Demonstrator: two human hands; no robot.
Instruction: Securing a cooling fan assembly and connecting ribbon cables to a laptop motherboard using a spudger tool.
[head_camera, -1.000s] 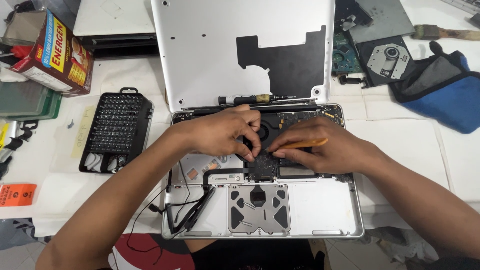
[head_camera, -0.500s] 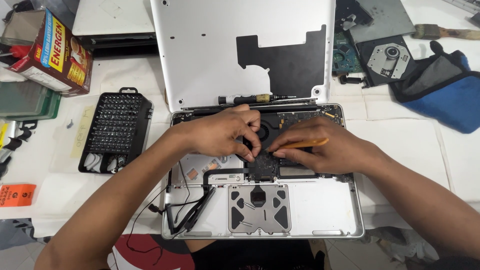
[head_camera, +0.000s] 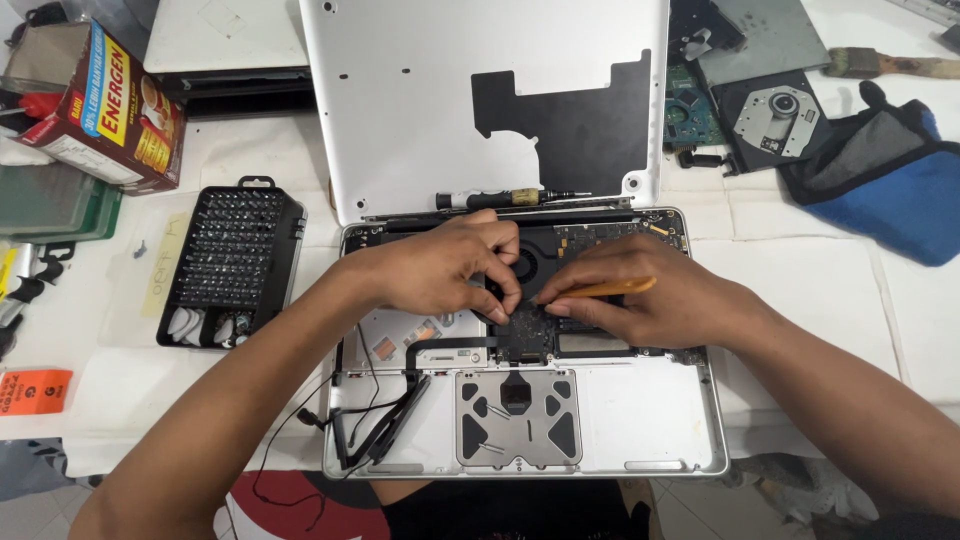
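— Now, how are the hands placed?

— Both forearms are brought in from the bottom corners and meet over the opened laptop (head_camera: 640, 430). The left hand (head_camera: 445, 270) is curled palm-down, its fingertips pinched together on the dark circuit board (head_camera: 525, 335) beside the round fan (head_camera: 530, 262). The right hand (head_camera: 640, 295) is laid flat over the board's right side, and an orange pry stick (head_camera: 605, 288) is gripped between thumb and forefinger.

— Which way is the stick pointed?

— Its long axis is set almost level, left to right; the working tip is aimed left at the board, just beside the left fingertips, and the blunt end is seen sticking out to the right over the knuckles.

— And where is the laptop?

— It is lying on the white table (head_camera: 830, 290), base open toward the person, with the removed silver cover (head_camera: 420, 110) propped behind it and a screwdriver (head_camera: 510, 198) laid along its lower edge.

— What packages are seen?

— A red and yellow carton (head_camera: 110, 110) is standing at the far left corner. A black tray of screwdriver bits (head_camera: 232, 265) is placed left of the laptop, and a small orange label (head_camera: 32, 390) is lying at the left edge. A blue pouch (head_camera: 890, 190) is set far right.
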